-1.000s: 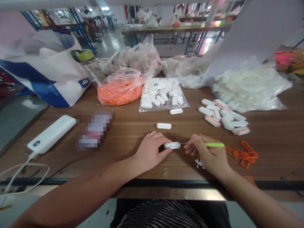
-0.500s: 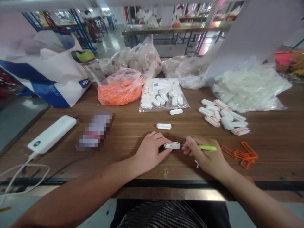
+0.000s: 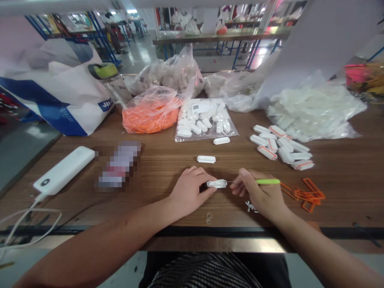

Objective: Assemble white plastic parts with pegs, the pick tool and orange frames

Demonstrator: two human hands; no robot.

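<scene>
My left hand [image 3: 192,185] is closed with thumb and fingers around the near end of a small white plastic housing [image 3: 217,183], which has a row of dark marks or holes along its face. My right hand [image 3: 260,192] grips a thin tool with a lime-green handle [image 3: 268,181]. Its slim metal shaft points left and reaches the right end of the housing; whether the tip is inside it I cannot tell. Several tiny white pieces [image 3: 251,207] lie by the right hand, partly hidden under it. Another white housing [image 3: 206,159] lies just beyond my left hand.
Orange rectangular frames [image 3: 310,194] lie at right, below a pile of white housings [image 3: 285,146]. Behind are a bag of orange parts [image 3: 150,116], a bag of white housings [image 3: 207,120] and a large clear bag [image 3: 318,108]. A power bank [image 3: 64,170] and blurred-out object [image 3: 120,164] lie left.
My right hand has shifted slightly, and the green handle now sits farther right and a little higher. More of the tiny white pieces show beside it. The left hand keeps its grip on the housing.
</scene>
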